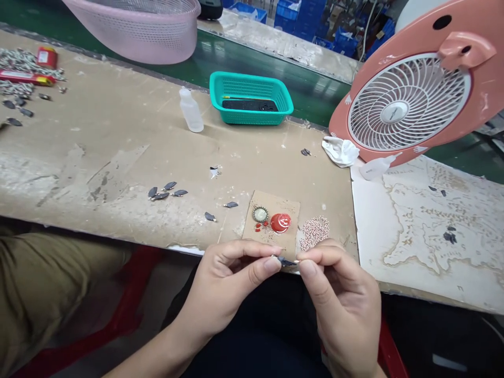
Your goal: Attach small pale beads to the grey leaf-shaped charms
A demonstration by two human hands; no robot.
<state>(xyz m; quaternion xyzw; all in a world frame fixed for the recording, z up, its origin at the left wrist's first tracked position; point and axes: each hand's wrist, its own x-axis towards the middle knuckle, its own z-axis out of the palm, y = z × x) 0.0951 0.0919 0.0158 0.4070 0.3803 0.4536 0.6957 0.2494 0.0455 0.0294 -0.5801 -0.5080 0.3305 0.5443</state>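
Note:
Between finger and thumb, my left hand [236, 273] pinches a small dark grey wing-shaped piece [286, 261] near the table edge. My right hand [338, 286] is closed at the piece's other end, its fingertips on a tiny pale bead [297, 261]. Just beyond them lies a cardboard square [289, 202] bearing a red glossy blob [281, 222] and a metal bottle cap [260, 214]. A pile of tiny pinkish beads [315, 231] is spread to the right of the card. Similar dark pieces [160, 196] with pale tips lie to the left.
A green basket [252, 79] holding a dark phone-like object stands at the back, beside a white squeeze bottle [191, 111]. An orange fan [409, 105] stands back right, near a crumpled white cloth [340, 152]. A pink basket [157, 31] is far left. Someone's leg [47, 289] shows at left.

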